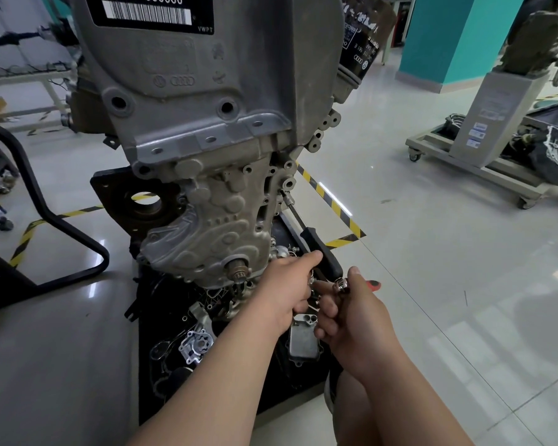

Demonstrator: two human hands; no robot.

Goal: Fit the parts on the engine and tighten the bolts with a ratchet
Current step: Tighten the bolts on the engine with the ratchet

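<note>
A grey engine block [207,130] stands upright on a stand, with its timing cover [213,233] facing me. A long tool with a black handle [319,249] and a thin steel shaft [292,206] reaches up to a bolt hole on the engine's right edge. My left hand [290,284] curls its fingers around small metal parts beside the handle. My right hand [348,313] grips a ratchet with a shiny socket [341,285] on top and a red handle tip [373,284] sticking out behind it.
Loose engine parts lie on a black mat [161,365] below the engine: an oil pump [195,346] and a metal cooler plate [303,339]. A black oil filter [356,56] hangs at the upper right. A wheeled stand [484,123] is at the right, a black chair frame [62,226] at the left.
</note>
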